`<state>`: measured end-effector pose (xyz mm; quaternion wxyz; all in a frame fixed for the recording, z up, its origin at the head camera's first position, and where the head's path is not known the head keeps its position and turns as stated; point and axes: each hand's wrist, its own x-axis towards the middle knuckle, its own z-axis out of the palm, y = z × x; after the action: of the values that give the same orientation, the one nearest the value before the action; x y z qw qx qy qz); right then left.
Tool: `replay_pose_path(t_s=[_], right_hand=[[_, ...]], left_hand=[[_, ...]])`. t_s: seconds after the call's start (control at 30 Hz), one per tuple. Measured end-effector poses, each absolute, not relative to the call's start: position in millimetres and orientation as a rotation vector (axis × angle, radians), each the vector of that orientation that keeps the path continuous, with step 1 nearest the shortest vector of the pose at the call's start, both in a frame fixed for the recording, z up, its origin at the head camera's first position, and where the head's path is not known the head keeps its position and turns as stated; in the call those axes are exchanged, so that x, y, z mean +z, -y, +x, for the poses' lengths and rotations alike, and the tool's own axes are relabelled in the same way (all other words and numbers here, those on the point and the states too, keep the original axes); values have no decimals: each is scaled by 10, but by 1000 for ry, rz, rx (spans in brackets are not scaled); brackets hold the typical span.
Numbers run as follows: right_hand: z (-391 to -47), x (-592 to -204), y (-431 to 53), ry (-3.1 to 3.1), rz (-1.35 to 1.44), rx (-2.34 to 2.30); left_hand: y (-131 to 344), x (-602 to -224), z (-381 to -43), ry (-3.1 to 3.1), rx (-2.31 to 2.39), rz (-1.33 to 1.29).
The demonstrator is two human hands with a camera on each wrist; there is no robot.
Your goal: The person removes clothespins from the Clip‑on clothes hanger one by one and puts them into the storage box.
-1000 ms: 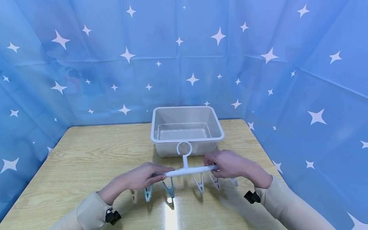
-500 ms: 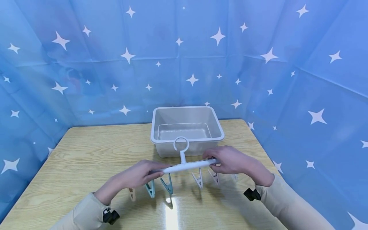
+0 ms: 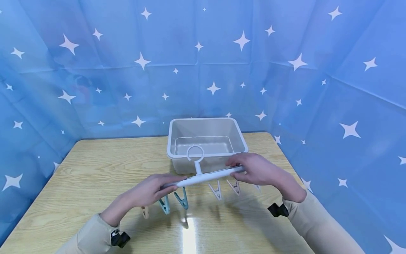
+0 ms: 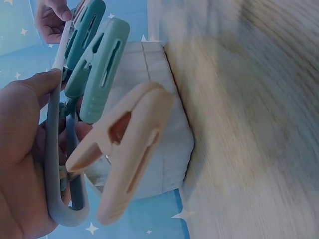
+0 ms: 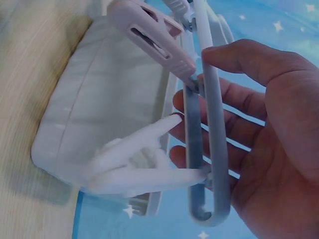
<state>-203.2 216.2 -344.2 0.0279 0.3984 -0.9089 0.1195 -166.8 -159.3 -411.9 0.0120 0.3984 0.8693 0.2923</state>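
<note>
A white clip hanger (image 3: pixel 207 176) with a ring-shaped hook (image 3: pixel 195 153) is held by both hands above the table, its right end higher in the head view. My left hand (image 3: pixel 149 190) grips the left end, thumb on the near bar and fingers behind. The right end is held by my right hand (image 3: pixel 257 169), with its fingers (image 5: pixel 239 127) passing behind the two bars. Clothes pegs hang from the hanger: a peach peg (image 4: pixel 132 154) and teal pegs (image 4: pixel 104 72) on the left, a pale pink peg (image 5: pixel 152 40) and a white peg (image 5: pixel 144 172) on the right.
Behind the hanger, a grey rectangular bin (image 3: pixel 207 154) stands at the back of the wood-grain table (image 3: pixel 111 158); the hook overlaps its front rim. A blue curtain (image 3: pixel 177 35) with white stars surrounds the table at the back and sides.
Both hands have shifted the hanger up and away in the head view. Its right end has risen more, so it tilts further, and the hook has moved left.
</note>
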Motion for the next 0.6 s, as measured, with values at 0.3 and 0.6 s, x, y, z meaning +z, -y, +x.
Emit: replay_pose_path(t_s=[0.3,0.6], right_hand=[[-2040,-3338,-2150,2724,1170,450],[-2036,-3254,-2123,2631,1134,499]], left_hand=[[1635,-4054,-1671,-2766,918,1252],[1681,-4021,-1669,-2784,931,1210]])
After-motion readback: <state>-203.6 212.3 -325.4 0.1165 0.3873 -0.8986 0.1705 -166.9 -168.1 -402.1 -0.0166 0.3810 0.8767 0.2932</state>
